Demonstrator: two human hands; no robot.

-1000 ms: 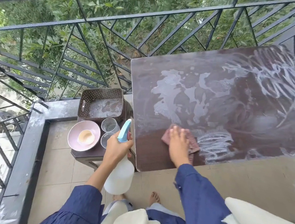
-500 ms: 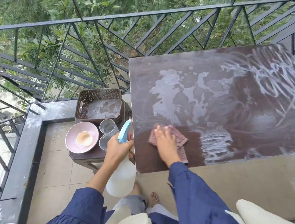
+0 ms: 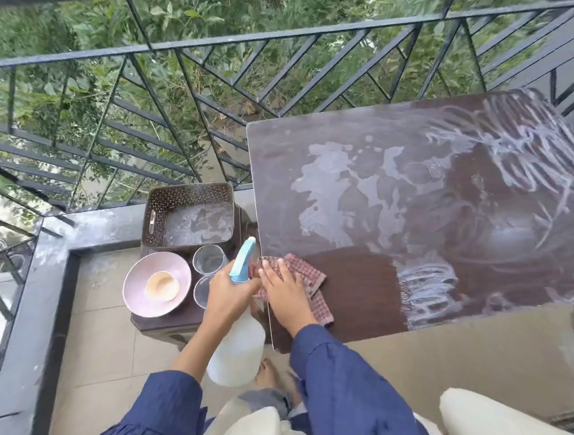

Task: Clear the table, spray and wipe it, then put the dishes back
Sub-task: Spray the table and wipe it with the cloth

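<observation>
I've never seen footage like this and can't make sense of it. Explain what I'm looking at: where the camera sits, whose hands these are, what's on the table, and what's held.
There is no machine here: a person works with bare hands. Every picture comes from one wide camera worn on the head, looking down, so you see the arms from above. The left hand grips a spray bottle beside the table's edge. The right hand presses flat on a checked cloth at the near left corner of the table. The tabletop carries only the cloth and whitish wet smears; a dark patch beside the cloth looks wiped. The dishes stand to the left on a low stool: a pink bowl with a cup in it, two glasses and a basket.
</observation>
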